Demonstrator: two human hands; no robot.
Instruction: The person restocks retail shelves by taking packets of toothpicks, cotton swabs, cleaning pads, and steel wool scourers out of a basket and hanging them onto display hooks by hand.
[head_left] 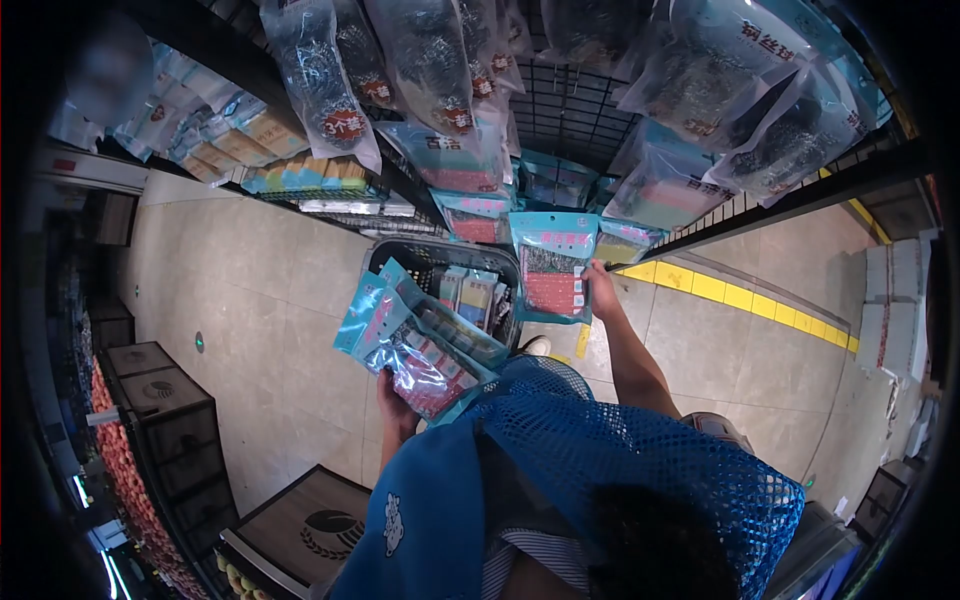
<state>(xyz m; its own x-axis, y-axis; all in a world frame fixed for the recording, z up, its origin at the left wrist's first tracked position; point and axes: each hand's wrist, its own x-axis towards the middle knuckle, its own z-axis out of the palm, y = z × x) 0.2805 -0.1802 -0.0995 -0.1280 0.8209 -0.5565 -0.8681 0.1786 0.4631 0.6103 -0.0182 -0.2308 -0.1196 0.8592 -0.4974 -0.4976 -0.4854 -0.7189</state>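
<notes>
My left hand (394, 402) holds several blue-edged bags of scrubbing pads (430, 370), fanned out and tilted over the near left side of a dark basket (400, 248). Another blue bag with a reddish pad (556, 280) is upright in my right hand (601, 290), gripped by its right edge, close in front of the shelf. More packets (470, 292) lie inside the basket. Just behind the bag in my right hand, similar blue bags (476, 222) stand on the rack.
Clear bags of steel wool (425, 60) hang above from a black wire rack (568, 112). Yellow tape (740, 298) crosses the tiled floor on the right. Brown crates (300, 525) stand at the lower left, near a fruit display (125, 460).
</notes>
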